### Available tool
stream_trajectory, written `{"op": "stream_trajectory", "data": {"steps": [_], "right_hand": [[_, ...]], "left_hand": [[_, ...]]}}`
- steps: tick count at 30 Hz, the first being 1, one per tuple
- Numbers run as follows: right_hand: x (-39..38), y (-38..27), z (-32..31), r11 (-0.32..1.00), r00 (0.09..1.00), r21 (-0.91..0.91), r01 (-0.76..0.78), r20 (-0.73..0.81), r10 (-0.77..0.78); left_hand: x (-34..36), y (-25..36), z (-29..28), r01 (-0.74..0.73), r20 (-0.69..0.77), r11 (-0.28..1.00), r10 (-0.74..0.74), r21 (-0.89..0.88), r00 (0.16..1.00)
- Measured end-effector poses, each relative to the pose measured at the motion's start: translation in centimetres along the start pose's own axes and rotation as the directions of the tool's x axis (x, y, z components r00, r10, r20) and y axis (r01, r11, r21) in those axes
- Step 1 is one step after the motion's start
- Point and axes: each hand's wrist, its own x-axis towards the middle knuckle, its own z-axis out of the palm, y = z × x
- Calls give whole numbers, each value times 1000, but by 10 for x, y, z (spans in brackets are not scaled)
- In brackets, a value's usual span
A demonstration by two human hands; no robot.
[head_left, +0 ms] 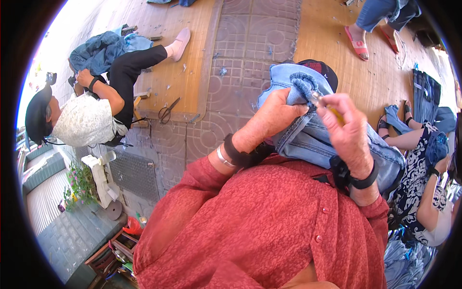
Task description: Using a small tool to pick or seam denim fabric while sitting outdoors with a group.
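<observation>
A light blue denim garment (308, 136), probably jeans, lies bunched over my lap. My left hand (279, 110) is closed on a fold of it, its thumb pressing beside a thick, frayed-looking seam (302, 86). In my right hand (345, 129) is a small tool (316, 98) with a metal end and a yellowish handle. The fingers wrap round it and hide most of its shape, so its exact kind cannot be made out. Its metal end meets the denim just right of my left thumb.
At left a seated person (86, 113) handles blue denim (98, 50). Scissors (168, 111) lie on the wooden mat (192, 91) nearby. Another seated person (418, 178) holds denim at right, and someone in red sandals (357, 44) is farther off. Denim scraps dot the paving (236, 86).
</observation>
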Motion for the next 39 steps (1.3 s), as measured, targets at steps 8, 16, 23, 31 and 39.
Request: {"op": "stream_trajectory", "data": {"steps": [8,16,23,31,39], "right_hand": [[12,13,-2,991,983,36,-131,-127,134],[14,29,3,972,963,-17,-233,-141,228],[8,15,13,994,1000,-107,-21,6,21],[8,8,15,998,999,-49,32,-30,-34],[7,0,11,997,999,-69,36,13,-36]], "left_hand": [[-6,17,-9,285,191,837,-220,-467,957],[-8,17,-9,289,234,777,-186,-559,954],[-5,17,-12,296,232,807,-203,-510,951],[-6,15,-10,302,214,797,-219,-524,952],[-6,10,-11,286,224,799,-193,-530,955]]}}
